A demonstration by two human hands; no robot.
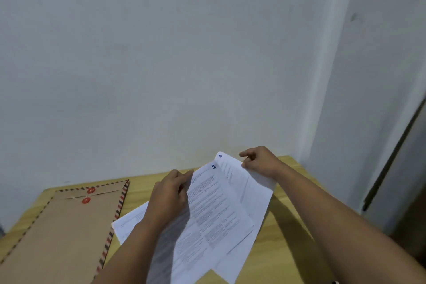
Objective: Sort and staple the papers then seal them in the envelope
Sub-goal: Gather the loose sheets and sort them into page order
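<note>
Several printed white sheets lie fanned on the wooden table [285,249]. My left hand [170,193] pinches the far left edge of the sheet marked 2 [207,210]. My right hand [260,162] grips the far right corner of the sheet marked 6 [244,182], which sits under sheet 2 and sticks out to the right. Another sheet [130,221] pokes out to the left beneath my left forearm. A brown envelope [62,233] with a striped border and two red string buttons lies flat at the left. No stapler is in view.
A plain white wall [161,64] rises directly behind the table. The wall corner and a dark door edge [396,154] stand at the right. Bare wood shows to the right of the papers and between the papers and the envelope.
</note>
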